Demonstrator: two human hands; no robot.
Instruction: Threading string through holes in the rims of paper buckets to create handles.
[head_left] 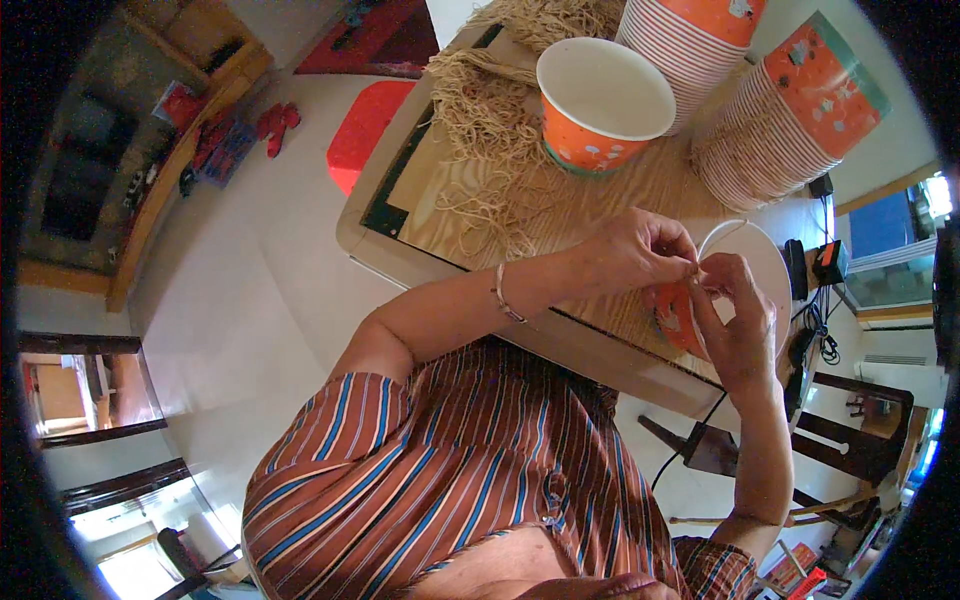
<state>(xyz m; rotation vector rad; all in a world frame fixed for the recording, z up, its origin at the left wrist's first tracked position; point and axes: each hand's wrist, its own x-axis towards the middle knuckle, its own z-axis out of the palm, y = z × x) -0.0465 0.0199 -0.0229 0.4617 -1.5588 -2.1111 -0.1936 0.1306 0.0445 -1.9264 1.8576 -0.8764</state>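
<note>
My left hand (645,250) and my right hand (742,315) meet fingertip to fingertip over the rim of an orange paper bucket (672,312) with a pale inside. Both are closed in a pinch. A thin pale cord (722,226) curves up by the bucket's rim and runs to the fingertips; the exact spot they grip is small and partly hidden. The bucket lies tilted, its opening facing right, behind my right hand. Beyond my left hand, a second orange paper bucket (605,105) stands upright with nothing visible inside.
Loose beige cords (490,110) are heaped at the table's (620,215) far left. Two stacks of nested paper buckets, one upright (690,45) and one leaning (790,115), stand at the back. Black cables and an adapter (830,262) sit at right. A red stool (365,130) is beyond the left edge.
</note>
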